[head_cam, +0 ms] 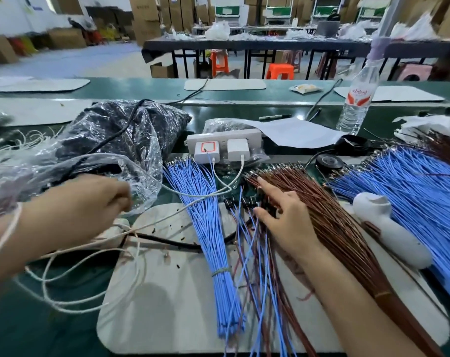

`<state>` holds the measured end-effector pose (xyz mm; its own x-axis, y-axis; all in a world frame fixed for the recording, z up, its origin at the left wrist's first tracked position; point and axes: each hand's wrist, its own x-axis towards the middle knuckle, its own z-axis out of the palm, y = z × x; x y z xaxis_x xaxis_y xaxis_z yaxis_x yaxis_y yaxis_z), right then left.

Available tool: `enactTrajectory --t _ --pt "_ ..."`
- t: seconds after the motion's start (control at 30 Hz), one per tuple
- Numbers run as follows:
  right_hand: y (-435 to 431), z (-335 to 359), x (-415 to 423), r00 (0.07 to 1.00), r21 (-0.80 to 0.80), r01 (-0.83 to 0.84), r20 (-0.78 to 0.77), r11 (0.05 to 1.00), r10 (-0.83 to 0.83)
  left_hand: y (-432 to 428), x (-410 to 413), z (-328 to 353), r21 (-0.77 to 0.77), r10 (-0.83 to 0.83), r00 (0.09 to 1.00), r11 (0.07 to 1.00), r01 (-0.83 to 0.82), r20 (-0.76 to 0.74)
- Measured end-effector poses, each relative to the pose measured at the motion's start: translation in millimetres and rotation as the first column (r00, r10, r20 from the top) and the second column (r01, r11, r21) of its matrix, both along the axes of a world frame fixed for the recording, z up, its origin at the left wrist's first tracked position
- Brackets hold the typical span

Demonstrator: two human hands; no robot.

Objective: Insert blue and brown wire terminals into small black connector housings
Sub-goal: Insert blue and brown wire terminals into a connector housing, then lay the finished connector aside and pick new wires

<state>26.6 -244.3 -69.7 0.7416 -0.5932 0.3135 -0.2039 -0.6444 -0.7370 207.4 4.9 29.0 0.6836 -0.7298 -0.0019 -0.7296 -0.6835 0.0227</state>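
A tied bundle of blue wires (pixel 208 228) fans out across the white mat (pixel 167 292). To its right lies a bundle of brown wires (pixel 329 217). Between them lie loose blue and brown wire pairs (pixel 255 266) ending in small black connector housings (pixel 247 202). My right hand (pixel 283 215) rests with spread fingers on the brown wires beside those housings. My left hand (pixel 90 204) is at the mouth of a clear plastic bag (pixel 110 150) of dark parts, its fingers curled; what it holds is hidden.
A white power strip (pixel 224 145) with two chargers sits behind the wires. A larger blue wire bundle (pixel 412 191) and a white handheld device (pixel 391 228) lie at the right. A water bottle (pixel 355 99), a marker (pixel 275 116) and paper stand farther back. White string (pixel 72 287) loops at the left.
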Motion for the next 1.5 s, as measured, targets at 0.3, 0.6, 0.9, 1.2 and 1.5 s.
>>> enactTrajectory --t 0.3,0.6,0.9,1.2,1.5 --pt "1.9 -3.6 -2.1 0.999 -0.177 -0.015 -0.043 0.984 0.007 -58.7 88.2 -42.8 0.153 0.29 0.955 0.948 -0.279 -0.055" --pt "-0.7 -3.4 -2.3 1.0 -0.147 0.003 -0.018 0.989 -0.005 -62.9 94.7 -52.3 0.062 0.322 0.946 0.946 -0.319 -0.037" --pt "5.8 3.6 -2.8 0.999 -0.198 -0.05 -0.021 0.979 0.047 -53.3 24.6 -14.5 0.294 0.077 0.991 0.955 -0.043 -0.106" --pt "37.3 0.7 1.5 0.976 -0.344 -0.214 -0.101 0.914 0.19 -89.0 -38.4 -51.1 -0.343 -0.045 0.968 0.939 -0.043 -0.245" --pt "46.7 -7.3 7.5 0.95 -0.369 -0.263 -0.258 0.891 0.174 -105.6 -35.8 -88.8 -0.464 0.025 0.91 0.854 -0.234 -0.414"
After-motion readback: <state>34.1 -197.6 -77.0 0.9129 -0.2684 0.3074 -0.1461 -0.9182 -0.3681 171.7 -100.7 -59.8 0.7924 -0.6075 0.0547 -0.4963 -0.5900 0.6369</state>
